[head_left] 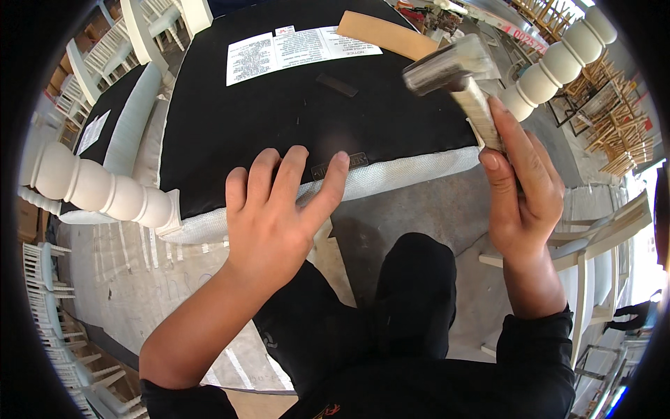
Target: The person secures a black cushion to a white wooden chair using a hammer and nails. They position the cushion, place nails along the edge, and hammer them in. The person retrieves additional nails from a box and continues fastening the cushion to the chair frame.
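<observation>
An upturned chair seat lies before me, its black underside (237, 133) facing up and light woven upholstery (405, 167) along the near edge. My left hand (272, 223) rests on that edge with the fingers spread; its index fingertip is beside a small dark plate (358, 160) with raised lettering. My right hand (523, 188) grips the handle of a hammer (447, 66), held up over the right side of the seat, its head smeared by motion. Farther back on the black cloth are a small dark strip (337, 85) and a white printed label (300, 54).
White turned legs (105, 185) rise at the seat's left and right corners. A tan strip (387, 36) lies at the far edge. Another upturned chair (105, 133) is at left, a cream chair (600, 244) at right. Chairs and wooden frames (607, 119) are stacked around.
</observation>
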`<state>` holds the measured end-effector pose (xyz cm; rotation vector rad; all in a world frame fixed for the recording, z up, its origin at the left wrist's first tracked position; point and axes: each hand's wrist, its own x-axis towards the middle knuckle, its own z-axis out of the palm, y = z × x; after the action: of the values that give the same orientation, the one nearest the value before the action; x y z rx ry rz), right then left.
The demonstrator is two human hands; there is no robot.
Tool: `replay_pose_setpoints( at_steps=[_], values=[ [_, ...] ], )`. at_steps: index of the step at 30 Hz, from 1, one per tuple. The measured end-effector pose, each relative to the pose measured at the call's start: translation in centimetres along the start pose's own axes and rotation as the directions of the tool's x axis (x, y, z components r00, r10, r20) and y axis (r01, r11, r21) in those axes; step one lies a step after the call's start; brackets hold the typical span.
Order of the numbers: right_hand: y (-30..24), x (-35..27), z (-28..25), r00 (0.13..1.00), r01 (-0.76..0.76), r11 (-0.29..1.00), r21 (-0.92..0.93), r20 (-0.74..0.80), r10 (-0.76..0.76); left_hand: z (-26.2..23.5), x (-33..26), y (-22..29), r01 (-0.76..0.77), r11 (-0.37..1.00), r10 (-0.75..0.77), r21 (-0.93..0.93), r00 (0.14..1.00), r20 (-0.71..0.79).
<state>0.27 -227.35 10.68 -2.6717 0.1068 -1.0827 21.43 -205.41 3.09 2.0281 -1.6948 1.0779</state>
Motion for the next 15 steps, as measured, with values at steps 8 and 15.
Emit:
replay_pose_setpoints(
  at_steps=[8,15],
  values=[
    [0.2,-0.4,0.2,0.996,0.064,0.998,0.007,-0.066,-0.064,-0.1,-0.2,0.0,-0.004,1.000,0.004,0.016,1.000,0.009],
    [-0.2,-0.6,-0.5,0.996,0.020,0.998,-0.060,-0.088,-0.025,0.2,0.0,0.0,0.002,1.000,-0.002,-0.009,1.000,-0.015]
  ],
)
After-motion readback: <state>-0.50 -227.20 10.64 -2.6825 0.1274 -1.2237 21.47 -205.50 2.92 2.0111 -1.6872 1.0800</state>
